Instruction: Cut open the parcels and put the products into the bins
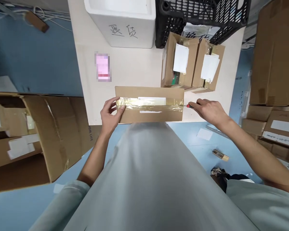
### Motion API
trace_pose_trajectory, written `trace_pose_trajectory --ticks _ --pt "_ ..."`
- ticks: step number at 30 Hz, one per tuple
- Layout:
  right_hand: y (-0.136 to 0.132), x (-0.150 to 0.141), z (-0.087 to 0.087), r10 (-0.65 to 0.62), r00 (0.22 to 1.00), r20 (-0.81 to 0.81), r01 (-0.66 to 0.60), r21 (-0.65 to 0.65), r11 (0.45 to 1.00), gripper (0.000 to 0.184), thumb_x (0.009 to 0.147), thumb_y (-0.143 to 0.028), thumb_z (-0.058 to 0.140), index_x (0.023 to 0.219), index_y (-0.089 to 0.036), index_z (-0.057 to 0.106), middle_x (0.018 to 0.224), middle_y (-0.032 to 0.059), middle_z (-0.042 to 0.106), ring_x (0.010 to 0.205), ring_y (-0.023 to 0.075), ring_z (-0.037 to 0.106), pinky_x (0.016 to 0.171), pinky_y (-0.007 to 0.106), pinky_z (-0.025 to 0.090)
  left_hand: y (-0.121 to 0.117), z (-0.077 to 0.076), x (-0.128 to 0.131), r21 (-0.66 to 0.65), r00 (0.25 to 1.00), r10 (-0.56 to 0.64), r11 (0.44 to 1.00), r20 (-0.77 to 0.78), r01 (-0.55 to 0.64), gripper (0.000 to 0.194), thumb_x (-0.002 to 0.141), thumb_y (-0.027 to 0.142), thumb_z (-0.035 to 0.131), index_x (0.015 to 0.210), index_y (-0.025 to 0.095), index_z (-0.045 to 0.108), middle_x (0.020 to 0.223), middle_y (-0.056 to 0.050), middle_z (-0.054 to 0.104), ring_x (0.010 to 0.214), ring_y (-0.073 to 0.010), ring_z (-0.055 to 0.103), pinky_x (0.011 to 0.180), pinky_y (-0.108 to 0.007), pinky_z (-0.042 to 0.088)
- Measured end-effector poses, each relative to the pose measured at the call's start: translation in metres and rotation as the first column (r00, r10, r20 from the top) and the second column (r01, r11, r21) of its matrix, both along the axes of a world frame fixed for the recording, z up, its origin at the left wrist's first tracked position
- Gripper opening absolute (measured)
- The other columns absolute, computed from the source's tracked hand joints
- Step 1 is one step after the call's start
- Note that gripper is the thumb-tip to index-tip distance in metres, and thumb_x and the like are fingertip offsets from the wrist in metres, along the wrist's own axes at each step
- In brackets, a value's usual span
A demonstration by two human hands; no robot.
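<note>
Head view, table: we look down on a pale table (132,69) with the box (149,116) lying along its near edge, long side across our view.
Box: brown card, a strip of shiny tape (131,102) running along its top; a white label (151,100) shows at the tape.
Left hand: we see the left hand (110,115) gripping the box's left end, the thumb on top and the fingers curled at the end.
Right hand: the right hand (210,110) is closed around a slim tool (189,106), red near the fingers, its tip at the tape's right end; we cannot tell whether the tip has entered the tape.
Far side: a white bin (130,35) bearing handwriting stands beside a black crate (170,35); in front of the crate we find two labelled parcels (193,61), side by side.
Far left: a pink item (103,66), blurred beyond recognition, lies on the table.
Floor: to the left we note an open carton (67,128) containing parcels; to the right, stacked cartons (276,61) and a sheet of paper (204,134) on the blue floor (188,141).
</note>
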State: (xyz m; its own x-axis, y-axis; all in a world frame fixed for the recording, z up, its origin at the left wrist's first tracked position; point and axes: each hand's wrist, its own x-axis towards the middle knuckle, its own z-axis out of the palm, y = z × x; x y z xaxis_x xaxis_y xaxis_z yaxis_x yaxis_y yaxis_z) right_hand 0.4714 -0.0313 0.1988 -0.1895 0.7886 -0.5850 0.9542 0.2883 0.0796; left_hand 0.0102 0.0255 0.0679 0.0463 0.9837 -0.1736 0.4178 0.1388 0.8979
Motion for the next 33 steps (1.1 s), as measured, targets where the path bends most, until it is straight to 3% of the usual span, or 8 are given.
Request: trace_pose_trajectory --ticks 7,11,15,18,21,26,29,33 --pt "-0.009 0.044 -0.100 -0.013 0.853 -0.522 0.078 0.103 0.992 0.042 0.122 -0.039 0.040 0.142 -0.024 0.074 0.126 0.0107 0.083 0.096 0.0241 0.075 0.072 0.031 0.046 -0.010 0.016 0.030 0.237 0.937 0.133 0.970 -0.322 -0.056 0.040 0.107 0.057 0.070 0.130 0.024 0.073 0.148 -0.016 0.069 0.150 -0.0340 0.061 0.133 -0.059 0.047" --pt "-0.014 0.040 -0.151 -0.050 0.681 -0.731 0.190 0.111 0.976 0.043 0.121 -0.043 0.040 0.137 -0.024 0.075 0.132 0.0115 0.083 0.108 0.0257 0.078 0.087 0.035 0.059 -0.010 0.014 0.049 0.255 0.929 0.046 0.965 -0.366 0.053 0.039 0.112 0.055 0.060 0.136 0.026 0.070 0.171 -0.015 0.055 0.174 -0.0352 0.034 0.144 -0.064 0.025" --pt "-0.024 0.019 -0.184 -0.122 0.546 -0.829 0.307 0.062 0.950 0.050 0.121 -0.048 0.035 0.137 -0.023 0.075 0.136 0.0143 0.081 0.122 0.0281 0.077 0.100 0.040 0.062 -0.014 0.007 0.066 0.250 0.935 -0.018 0.962 -0.355 0.113 0.044 0.116 0.054 0.047 0.144 0.029 0.070 0.168 -0.012 0.061 0.170 -0.0325 0.043 0.146 -0.063 0.022" --pt "-0.036 -0.001 -0.206 -0.221 0.471 -0.854 0.439 0.009 0.899 0.055 0.121 -0.053 0.032 0.139 -0.021 0.073 0.141 0.0165 0.079 0.130 0.0297 0.075 0.107 0.042 0.061 -0.017 0.007 0.067 0.254 0.914 0.006 0.961 -0.407 0.107 0.051 0.115 0.058 0.051 0.150 0.026 0.068 0.167 -0.015 0.063 0.168 -0.0340 0.047 0.145 -0.064 0.023" --pt "-0.050 -0.021 -0.226 -0.386 0.394 -0.834 0.620 -0.068 0.782 0.060 0.119 -0.058 0.030 0.138 -0.020 0.073 0.138 0.0183 0.080 0.125 0.0311 0.075 0.107 0.043 0.060 -0.014 0.010 0.054 0.268 0.892 0.028 0.958 -0.451 0.105 0.056 0.114 0.062 0.051 0.151 0.024 0.068 0.165 -0.016 0.065 0.165 -0.0341 0.051 0.143 -0.062 0.030" --pt "-0.064 -0.053 -0.239 -0.641 0.205 -0.739 0.797 -0.254 0.548 0.071 0.113 -0.075 0.028 0.128 -0.021 0.071 0.107 0.0152 0.083 0.095 0.0312 0.076 0.090 0.041 0.058 -0.004 0.017 0.017 0.314 0.892 0.064 0.945 -0.448 0.090 0.061 0.114 0.065 0.047 0.149 0.021 0.072 0.162 -0.019 0.067 0.160 -0.0341 0.058 0.140 -0.060 0.038" --pt "-0.062 -0.071 -0.225 -0.639 0.104 -0.762 0.792 -0.325 0.517 0.071 0.109 -0.082 0.031 0.120 -0.023 0.069 0.096 0.0108 0.081 0.084 0.0285 0.073 0.083 0.038 0.056 0.003 0.016 -0.007 0.329 0.895 0.080 0.941 -0.438 0.077 0.062 0.115 0.064 0.046 0.148 0.019 0.074 0.160 -0.019 0.070 0.157 -0.0335 0.061 0.137 -0.059 0.043" --pt "-0.051 -0.091 -0.191 -0.598 0.084 -0.797 0.797 -0.306 0.520 0.067 0.108 -0.083 0.037 0.116 -0.025 0.067 0.087 0.0062 0.076 0.079 0.0261 0.069 0.077 0.035 0.053 0.009 0.009 -0.036 0.372 0.904 0.106 0.926 -0.415 0.063 0.060 0.115 0.060 0.046 0.146 0.018 0.076 0.156 -0.018 0.073 0.152 -0.0311 0.066 0.132 -0.053 0.051"
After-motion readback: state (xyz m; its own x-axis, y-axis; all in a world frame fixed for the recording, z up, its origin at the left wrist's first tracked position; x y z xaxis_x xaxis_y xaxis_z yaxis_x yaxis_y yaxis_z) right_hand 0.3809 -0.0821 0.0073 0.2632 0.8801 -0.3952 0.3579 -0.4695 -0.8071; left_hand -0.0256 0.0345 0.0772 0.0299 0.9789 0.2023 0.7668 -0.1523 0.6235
